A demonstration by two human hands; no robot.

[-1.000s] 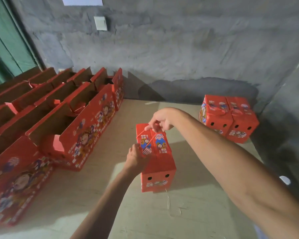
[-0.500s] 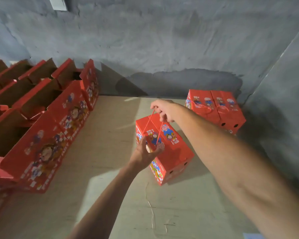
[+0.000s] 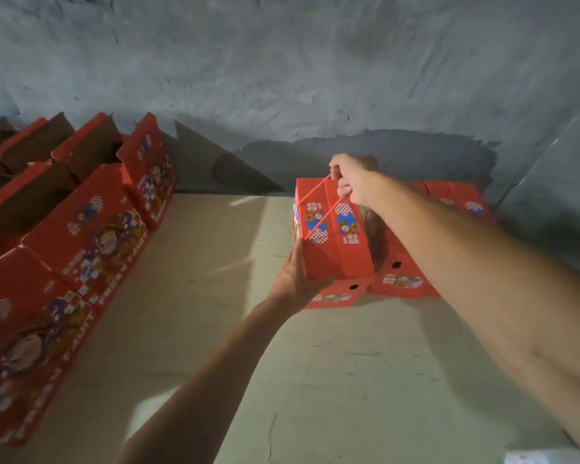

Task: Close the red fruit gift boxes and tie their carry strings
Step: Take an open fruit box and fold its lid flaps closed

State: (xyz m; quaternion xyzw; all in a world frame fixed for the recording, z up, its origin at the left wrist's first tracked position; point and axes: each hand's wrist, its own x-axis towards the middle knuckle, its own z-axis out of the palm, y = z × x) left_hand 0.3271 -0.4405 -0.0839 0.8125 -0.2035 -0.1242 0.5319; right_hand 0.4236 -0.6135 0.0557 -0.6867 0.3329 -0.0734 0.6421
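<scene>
A closed red gift box (image 3: 335, 236) hangs in the air in the middle of the view, its lid with cartoon print facing me. My right hand (image 3: 352, 179) grips its red carry string (image 3: 318, 209) above the far end of the lid. My left hand (image 3: 293, 279) holds the box's near left lower corner, fingers under it. Behind and below the held box lie closed red boxes (image 3: 402, 279) by the wall corner.
Several open red boxes (image 3: 91, 236) with raised flaps stand in rows along the left. The floor (image 3: 349, 380) is pale board. A grey concrete wall (image 3: 282, 78) runs behind and turns in at the right. Something white (image 3: 536, 458) shows at the bottom right edge.
The closed box has been carried up and to the right, over to the closed boxes by the wall corner. Both hands kept their hold; the view swung right.
</scene>
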